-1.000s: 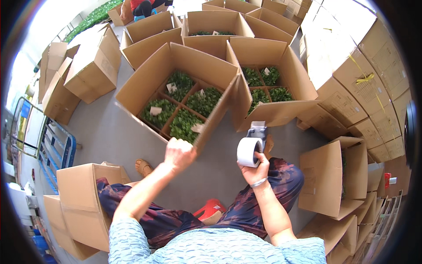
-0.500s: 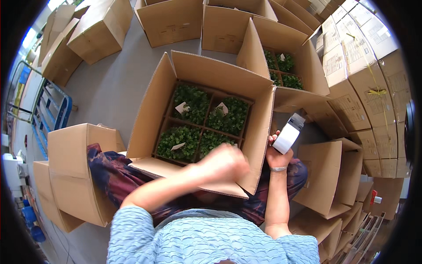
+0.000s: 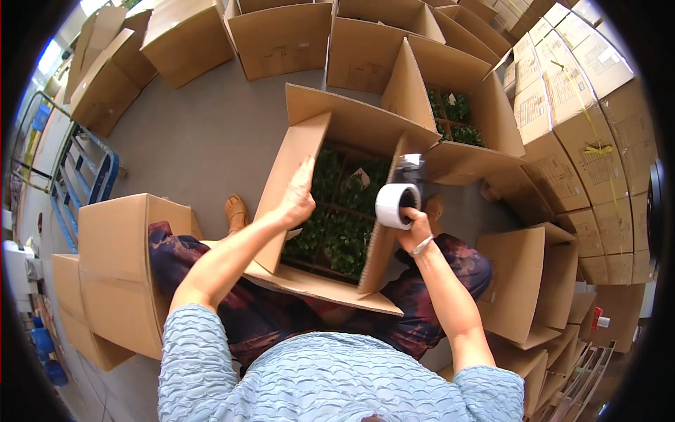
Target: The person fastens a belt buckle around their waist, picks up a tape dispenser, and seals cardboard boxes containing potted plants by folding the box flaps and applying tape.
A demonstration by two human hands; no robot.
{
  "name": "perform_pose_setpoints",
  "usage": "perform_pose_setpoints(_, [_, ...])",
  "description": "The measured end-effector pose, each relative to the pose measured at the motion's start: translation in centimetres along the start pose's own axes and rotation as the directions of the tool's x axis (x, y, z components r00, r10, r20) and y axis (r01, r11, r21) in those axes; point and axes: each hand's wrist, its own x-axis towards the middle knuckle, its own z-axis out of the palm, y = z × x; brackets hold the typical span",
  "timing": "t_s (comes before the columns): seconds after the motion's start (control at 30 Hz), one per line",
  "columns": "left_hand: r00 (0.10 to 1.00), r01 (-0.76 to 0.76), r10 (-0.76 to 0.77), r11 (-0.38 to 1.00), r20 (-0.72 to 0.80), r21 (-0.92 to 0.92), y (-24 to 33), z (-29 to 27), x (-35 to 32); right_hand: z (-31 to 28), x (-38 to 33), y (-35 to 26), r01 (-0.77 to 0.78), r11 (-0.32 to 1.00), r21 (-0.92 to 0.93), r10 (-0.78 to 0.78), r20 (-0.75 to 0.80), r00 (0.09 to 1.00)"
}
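Observation:
An open cardboard box (image 3: 355, 119) stands in front of me, its side flaps tilted inward and its near flap folded out towards me. Inside, green leafy artificial-looking plants (image 3: 348, 246) with pale tags sit between cardboard dividers. My left hand (image 3: 301, 197) lies with fingers stretched out against the left flap. In my right hand (image 3: 416, 228) is a tape dispenser (image 3: 409, 169) with a wide roll of white tape, held beside the right flap; my fingers reach into the roll's core.
Another open box with plants (image 3: 457, 107) stands beyond at the right. Stacked closed cartons (image 3: 573, 133) rise along the right side. Further open boxes (image 3: 281, 46) line the back, and more cartons (image 3: 116, 246) stand at my left. A blue metal cart (image 3: 95, 176) is at the far left.
My left hand has moved from the near right corner to the left flap. The right hand has brought the tape dispenser left to the right flap. Both side flaps now lean inward.

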Motion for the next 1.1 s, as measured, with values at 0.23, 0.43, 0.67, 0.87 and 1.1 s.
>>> perform_pose_setpoints(0.23, [0.989, 0.096, -0.116, 0.975, 0.088, 0.200, 4.7, 0.3, -3.5, -0.8, 1.7, 3.3, -0.272, 0.943, 0.191, 0.278, -0.004, 0.961])
perform_pose_setpoints(0.43, [0.950, -0.017, -0.066, 0.965, 0.305, 0.262, 1.0, 3.3, -1.8, 0.0, 3.9, 7.3, -0.278, 0.961, -0.001, 0.275, -0.131, 0.952])
perform_pose_setpoints(0.67, [0.942, -0.087, -0.027, 0.943, 0.335, 0.321, -3.0, 7.7, -3.6, -0.3, 5.9, 9.8, -0.220, 0.905, -0.365, 0.148, -0.214, 0.966])
perform_pose_setpoints(0.87, [0.943, -0.078, -0.045, 0.932, 0.329, 0.353, -2.6, 8.2, -3.3, -0.3, 5.5, 9.6, -0.177, 0.917, -0.358, 0.109, -0.201, 0.973])
perform_pose_setpoints(1.1, [0.961, -0.059, -0.040, 0.937, 0.274, 0.343, -1.9, 7.9, -3.6, 0.0, 4.0, 9.7, -0.240, 0.878, -0.414, 0.159, -0.221, 0.962])
